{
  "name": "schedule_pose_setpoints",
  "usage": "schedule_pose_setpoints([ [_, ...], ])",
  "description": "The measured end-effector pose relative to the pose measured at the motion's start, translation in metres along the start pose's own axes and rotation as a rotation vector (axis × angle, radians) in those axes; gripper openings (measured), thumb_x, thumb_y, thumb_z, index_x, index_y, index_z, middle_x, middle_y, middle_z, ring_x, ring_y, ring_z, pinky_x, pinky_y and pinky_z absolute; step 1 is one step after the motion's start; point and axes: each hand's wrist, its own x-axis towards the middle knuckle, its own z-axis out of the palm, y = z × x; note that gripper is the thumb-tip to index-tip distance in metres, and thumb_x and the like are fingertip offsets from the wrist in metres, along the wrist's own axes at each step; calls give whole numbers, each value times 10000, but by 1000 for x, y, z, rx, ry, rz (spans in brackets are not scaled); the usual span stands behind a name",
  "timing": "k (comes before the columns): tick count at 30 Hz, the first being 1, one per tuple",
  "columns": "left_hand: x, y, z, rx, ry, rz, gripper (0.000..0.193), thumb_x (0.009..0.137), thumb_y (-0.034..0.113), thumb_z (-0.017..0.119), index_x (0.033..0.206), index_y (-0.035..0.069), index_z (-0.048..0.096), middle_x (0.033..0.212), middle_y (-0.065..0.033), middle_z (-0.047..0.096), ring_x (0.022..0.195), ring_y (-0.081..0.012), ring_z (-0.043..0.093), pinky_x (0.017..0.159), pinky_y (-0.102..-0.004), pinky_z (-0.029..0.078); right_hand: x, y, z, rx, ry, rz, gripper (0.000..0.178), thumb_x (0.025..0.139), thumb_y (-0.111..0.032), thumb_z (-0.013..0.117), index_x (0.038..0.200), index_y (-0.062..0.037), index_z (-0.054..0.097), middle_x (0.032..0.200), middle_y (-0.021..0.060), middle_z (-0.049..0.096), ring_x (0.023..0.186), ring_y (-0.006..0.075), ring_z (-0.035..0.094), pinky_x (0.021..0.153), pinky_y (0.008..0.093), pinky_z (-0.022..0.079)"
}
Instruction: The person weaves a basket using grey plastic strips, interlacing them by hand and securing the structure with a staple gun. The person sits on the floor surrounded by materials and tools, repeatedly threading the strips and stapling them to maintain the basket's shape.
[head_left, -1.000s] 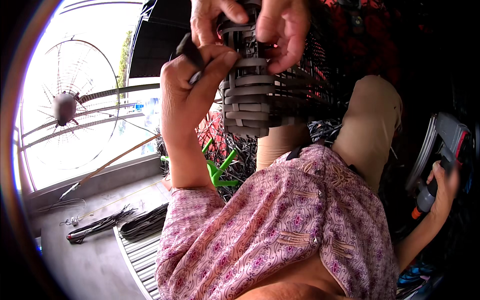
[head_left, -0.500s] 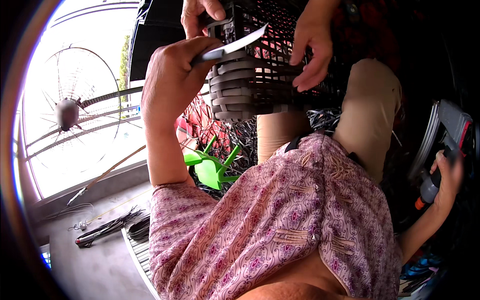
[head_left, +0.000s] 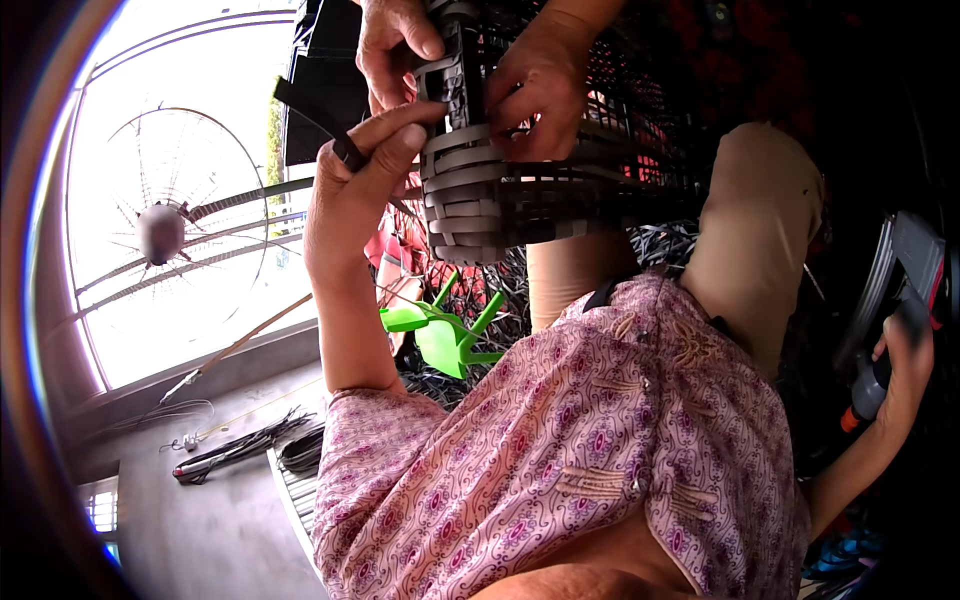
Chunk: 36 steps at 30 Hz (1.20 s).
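My left hand [head_left: 362, 190] is raised at the upper left, its fingertips touching the side of a dark woven basket [head_left: 465, 190]. Tucked between its thumb and fingers is a long, flat dark strip [head_left: 318, 118], sticking out to the upper left. My right hand [head_left: 906, 350], at the far right, is wrapped round the grip of a grey staple gun [head_left: 915, 258] with an orange end. Two hands of another person work on the basket: one hand [head_left: 393, 45] at its upper left edge, the other hand [head_left: 540, 95] pinching at the weave beside its upright frame bar.
A green plastic stool [head_left: 440, 345] lies tipped below the basket among loose dark strips. A standing fan [head_left: 162, 232] is at the left before a bright opening. Bundled strips [head_left: 240, 450] lie on the grey floor. Knees in tan trousers [head_left: 755, 220] flank the work.
The strip in my left hand has swung from pointing up right across the basket to pointing up left. The other person's right-side hand has moved left onto the weave. The view has shifted slightly.
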Motion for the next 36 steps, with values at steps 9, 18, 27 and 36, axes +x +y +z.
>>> schedule_pose_setpoints([
  [9,0,7,5,-34,-54,-54,225,943,127,566,1118,24,663,645,81,488,561,-10,388,507,-178,294,2,1,-2,-25,10,10,191,776,-110,722,892,-18,601,717,51,569,483,153,518,364,274,404],
  [18,-8,19,6,281,-80,35,312,947,149,545,1219,5,593,654,-28,531,591,-29,438,547,-208,371,-1,-6,-1,-29,25,53,201,784,-64,699,947,-13,593,703,38,555,531,139,518,434,262,413],
  [27,5,-1,-4,-49,-138,-14,295,965,181,518,1174,-8,605,671,72,446,568,-19,334,517,-191,230,1,-10,-3,-39,52,148,223,790,-50,687,985,-10,586,702,32,540,536,135,512,472,251,427],
  [36,-4,3,9,251,132,113,98,875,89,642,872,-3,677,631,12,570,589,-33,480,536,-214,390,19,-1,4,-36,20,77,220,787,-60,693,977,-13,590,705,33,543,533,137,514,457,254,423],
])
